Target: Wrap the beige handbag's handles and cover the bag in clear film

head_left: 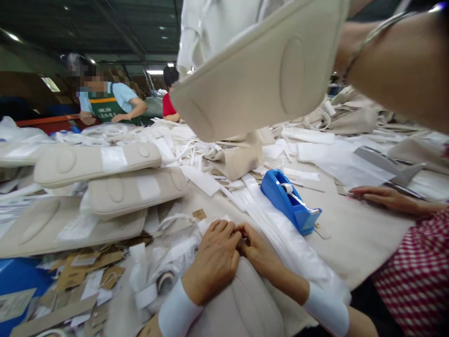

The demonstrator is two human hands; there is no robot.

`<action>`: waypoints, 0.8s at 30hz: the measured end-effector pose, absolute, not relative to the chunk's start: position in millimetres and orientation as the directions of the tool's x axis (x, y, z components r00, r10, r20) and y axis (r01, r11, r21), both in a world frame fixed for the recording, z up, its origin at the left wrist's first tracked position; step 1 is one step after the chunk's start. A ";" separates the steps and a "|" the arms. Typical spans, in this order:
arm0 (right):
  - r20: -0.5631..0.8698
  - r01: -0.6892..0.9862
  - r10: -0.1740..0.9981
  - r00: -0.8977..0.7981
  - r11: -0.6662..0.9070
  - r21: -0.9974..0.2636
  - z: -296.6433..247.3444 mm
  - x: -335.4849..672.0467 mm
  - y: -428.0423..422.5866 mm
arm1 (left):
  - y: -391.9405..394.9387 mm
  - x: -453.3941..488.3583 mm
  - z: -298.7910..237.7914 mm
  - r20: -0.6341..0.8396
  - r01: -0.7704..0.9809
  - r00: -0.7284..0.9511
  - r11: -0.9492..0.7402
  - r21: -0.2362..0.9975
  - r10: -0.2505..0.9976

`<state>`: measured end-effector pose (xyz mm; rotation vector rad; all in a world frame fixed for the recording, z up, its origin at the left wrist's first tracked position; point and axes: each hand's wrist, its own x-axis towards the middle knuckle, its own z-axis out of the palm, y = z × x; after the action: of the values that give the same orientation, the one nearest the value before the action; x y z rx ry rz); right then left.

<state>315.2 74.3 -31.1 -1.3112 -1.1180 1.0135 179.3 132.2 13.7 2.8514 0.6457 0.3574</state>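
A beige bag (242,304) with a rounded edge lies close in front of me. Over its far end, my left hand (215,257) is bent with its fingers curled. My right hand (257,252) meets it there, thumb and fingers pinched together. Whatever small part the fingertips grip is hidden between the two hands. A bundle of white plastic sleeves (280,252) runs just beyond my right hand. A blue tape dispenser (289,201) stands past these sleeves. To the left of my left hand lie clear wrap and a roll (165,282).
Wrapped beige bags (138,189) are stacked at left, above loose brown tags (75,276) and a blue box (21,295). Another person's arm (396,65) crosses the upper right near a raised beige bag (259,75). A co-worker's hand (386,196) rests at right.
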 end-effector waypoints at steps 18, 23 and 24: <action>-0.024 0.088 0.983 0.183 -0.041 -0.995 -29.2 317.9 76.8 | 133.8 180.3 11.9 0.226 0.403 0.877 -0.905 0.137 0.425; 0.033 0.084 0.992 0.124 0.022 -0.996 -33.1 320.8 83.2 | 137.4 184.9 5.3 0.236 0.372 0.885 -0.915 0.157 0.400; 0.038 0.042 0.994 0.100 0.034 -0.999 -33.3 322.2 82.8 | 138.1 185.7 3.9 0.226 0.366 0.889 -0.915 0.169 0.398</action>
<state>322.2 82.8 -33.3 -1.2583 -1.1801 1.0894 185.7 138.1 3.9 2.9340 0.5956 0.3899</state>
